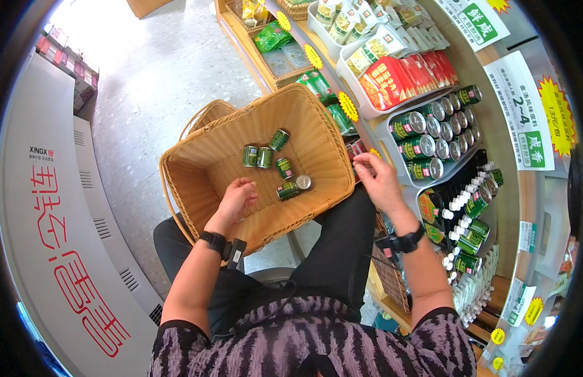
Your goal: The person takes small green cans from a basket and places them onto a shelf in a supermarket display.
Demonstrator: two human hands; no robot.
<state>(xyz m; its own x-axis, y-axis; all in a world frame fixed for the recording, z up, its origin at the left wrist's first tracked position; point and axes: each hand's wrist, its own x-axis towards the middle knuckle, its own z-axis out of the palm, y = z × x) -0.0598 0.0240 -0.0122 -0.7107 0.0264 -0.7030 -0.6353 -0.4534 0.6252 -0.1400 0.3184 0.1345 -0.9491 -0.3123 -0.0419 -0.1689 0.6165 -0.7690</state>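
A large wicker basket (192,146) rests tilted by my knees, its opening towards me. Several small green cans (284,168) lie inside on the woven bottom, most on their sides. One can (303,182) shows its silver end. My left hand (238,198) hangs over the basket's near left part, fingers loosely curled, holding nothing that I can see. Beside the basket's right rim is my right hand (378,181), its fingers bent and no object visible in them. To its right, a clear plastic bin (399,175) on the shelf holds rows of similar green cans (418,147).
Red packets (383,85) fill a white bin farther along the shelf. Nearer me, more cans (468,264) lie among white-capped pouches (456,202). A second wicker basket (215,113) stands behind the large one. A white freezer cabinet (41,212) with red lettering runs along the left.
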